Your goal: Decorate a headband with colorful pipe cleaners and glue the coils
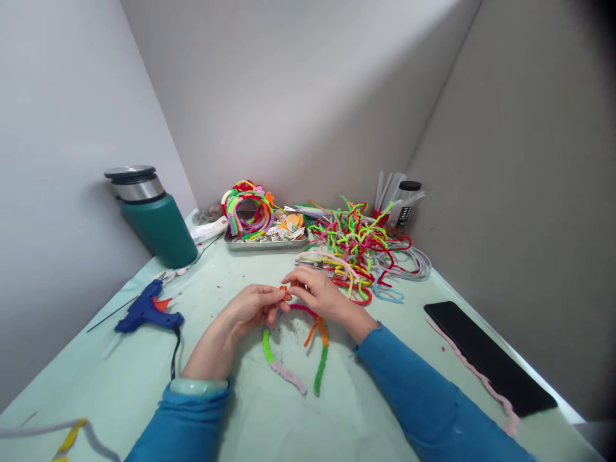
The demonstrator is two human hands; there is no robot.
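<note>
My left hand (pixel 255 307) pinches a small orange piece (pixel 284 294) between thumb and fingertips. From the other side, the curled fingers of my right hand (pixel 315 292) meet at the same piece and partly cover it. Beneath both hands lies a headband (pixel 321 372) wrapped in fuzzy pipe cleaner of green, orange, magenta, lime and pale lilac. A short orange end (pixel 310 335) sticks out from its right side. My fingers hide part of the band's upper left curve.
A blue glue gun (pixel 147 311) and a teal bottle (pixel 156 221) stand left. Behind my hands, a metal tray (pixel 267 244) holds wrapped headbands (pixel 248 212) and small cut pieces. Tangled pipe cleaners (pixel 353 237) and scissors (pixel 310 262) lie right of it. A black phone-like slab (pixel 486 356) lies far right.
</note>
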